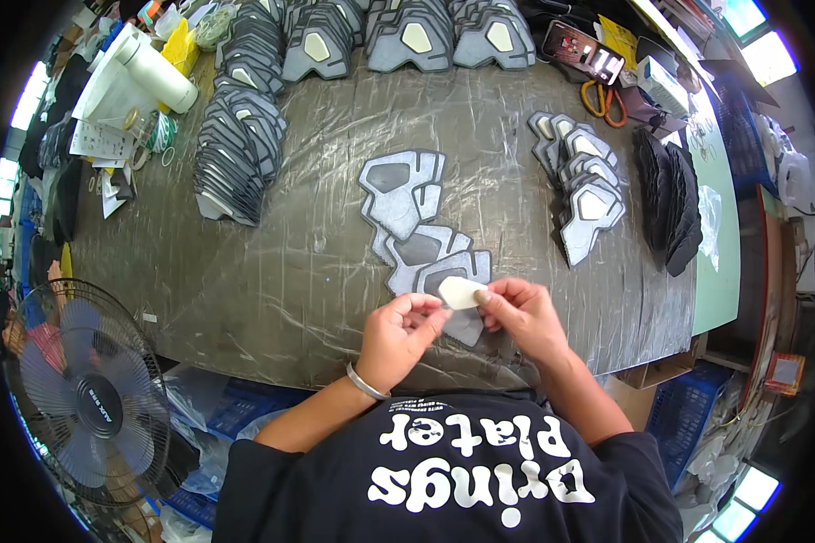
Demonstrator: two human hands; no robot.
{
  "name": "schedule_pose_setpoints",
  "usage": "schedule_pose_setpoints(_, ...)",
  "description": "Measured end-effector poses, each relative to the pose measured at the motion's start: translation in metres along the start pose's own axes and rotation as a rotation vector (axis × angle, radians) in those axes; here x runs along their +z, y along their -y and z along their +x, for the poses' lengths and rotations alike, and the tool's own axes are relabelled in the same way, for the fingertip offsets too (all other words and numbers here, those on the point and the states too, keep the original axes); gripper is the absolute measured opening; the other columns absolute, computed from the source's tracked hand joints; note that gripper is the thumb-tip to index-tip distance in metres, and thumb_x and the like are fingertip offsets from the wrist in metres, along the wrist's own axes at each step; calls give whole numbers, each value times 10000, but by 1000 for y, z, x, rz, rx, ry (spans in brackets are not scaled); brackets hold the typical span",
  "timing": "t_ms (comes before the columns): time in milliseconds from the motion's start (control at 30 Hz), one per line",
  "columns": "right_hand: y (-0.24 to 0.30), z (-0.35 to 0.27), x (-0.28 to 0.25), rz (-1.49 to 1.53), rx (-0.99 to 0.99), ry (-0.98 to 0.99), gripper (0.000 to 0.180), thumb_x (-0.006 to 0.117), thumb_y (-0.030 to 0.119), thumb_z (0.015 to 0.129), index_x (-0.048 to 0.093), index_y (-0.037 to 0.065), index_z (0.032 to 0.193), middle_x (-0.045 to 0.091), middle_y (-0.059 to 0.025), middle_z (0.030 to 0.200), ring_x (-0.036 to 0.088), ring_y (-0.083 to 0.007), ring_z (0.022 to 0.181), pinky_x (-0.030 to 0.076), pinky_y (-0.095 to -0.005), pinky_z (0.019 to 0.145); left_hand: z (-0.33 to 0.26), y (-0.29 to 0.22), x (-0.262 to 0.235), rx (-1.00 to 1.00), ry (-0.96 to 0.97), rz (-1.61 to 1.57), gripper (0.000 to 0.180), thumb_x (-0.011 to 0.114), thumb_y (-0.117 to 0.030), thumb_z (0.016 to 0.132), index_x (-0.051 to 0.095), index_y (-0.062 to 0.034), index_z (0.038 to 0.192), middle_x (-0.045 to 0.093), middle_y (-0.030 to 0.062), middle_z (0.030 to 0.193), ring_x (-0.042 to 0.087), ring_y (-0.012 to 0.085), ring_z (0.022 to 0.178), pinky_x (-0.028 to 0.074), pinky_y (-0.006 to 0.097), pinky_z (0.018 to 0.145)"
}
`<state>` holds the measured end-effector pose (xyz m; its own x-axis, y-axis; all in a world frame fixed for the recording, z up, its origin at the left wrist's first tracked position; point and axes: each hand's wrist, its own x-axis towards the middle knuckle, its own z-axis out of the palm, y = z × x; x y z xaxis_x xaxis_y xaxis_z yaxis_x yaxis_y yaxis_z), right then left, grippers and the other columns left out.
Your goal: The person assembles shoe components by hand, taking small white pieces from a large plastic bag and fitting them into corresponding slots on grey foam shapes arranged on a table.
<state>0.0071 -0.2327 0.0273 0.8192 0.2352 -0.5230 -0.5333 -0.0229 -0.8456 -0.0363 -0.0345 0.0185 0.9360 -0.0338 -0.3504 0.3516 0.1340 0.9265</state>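
Observation:
My right hand (523, 315) pinches a small cream-white angular pad (462, 291) between thumb and fingers. At the pad's lower left edge, my left hand (400, 337) has its fingertips pressed together; what they hold, if anything, is too small to make out. Under and beyond both hands lie several overlapping grey panels (402, 206) with dark edging, forming a slanting row. The nearest grey panel (464, 328) is partly covered by my hands and the pad. To the right, a fanned pile of grey panels (592, 204) carries pale pads like the held one.
Stacked grey panels (407, 50) line the far edge, and more panels (235, 154) fan out at the left. Black sheets (668, 199), orange-handled scissors (604, 104) and a phone (582, 52) lie at the right. A white bottle (158, 74) lies far left; a fan (98, 405) stands near left.

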Motion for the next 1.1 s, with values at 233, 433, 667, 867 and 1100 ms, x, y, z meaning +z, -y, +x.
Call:
schedule_pose_setpoints(233, 22, 19, -9, -450, -51, 117, 217, 655, 181, 909, 656, -34, 881, 615, 4, 675, 504, -40, 578, 407, -212, 517, -6, 13, -17, 736, 85, 1042, 345, 755, -129, 729, 670, -30, 1049, 618, 62, 1082, 564, 238, 972, 467, 355, 815)
schedule_pose_setpoints(433, 26, 34, 5, -682, -155, 122, 215, 664, 170, 875, 641, -42, 844, 554, -103, 596, 474, -116, 528, 409, -304, 507, -6, 23, -18, 784, 60, 1068, 356, 750, -146, 733, 676, -54, 1069, 615, 44, 1110, 538, 207, 993, 452, 333, 798)
schedule_pose_setpoints(667, 36, 37, 11, -781, -110, 92, 215, 670, 166, 857, 636, -41, 807, 567, -135, 589, 485, -150, 502, 428, -316, 514, -4, 23, -20, 790, 56, 1021, 386, 762, -134, 707, 665, -54, 1072, 597, 44, 1209, 534, 202, 970, 451, 325, 779)
schedule_pose_setpoints(867, 35, 37, 13, -791, -127, 55, 211, 685, 157, 841, 637, -38, 776, 566, -138, 566, 512, -149, 482, 433, -318, 497, -2, 26, -20, 793, 61, 1014, 383, 767, -132, 692, 654, -58, 1051, 567, 67, 1304, 535, 200, 941, 455, 322, 754)
schedule_pose_setpoints(1100, 28, 39, 13, -794, -153, -6, 222, 716, 167, 812, 636, -25, 733, 588, -139, 569, 547, -159, 484, 442, -314, 496, -1, 24, -17, 771, 58, 1058, 374, 753, -147, 717, 628, -53, 1057, 562, 69, 1314, 530, 209, 942, 451, 327, 763)
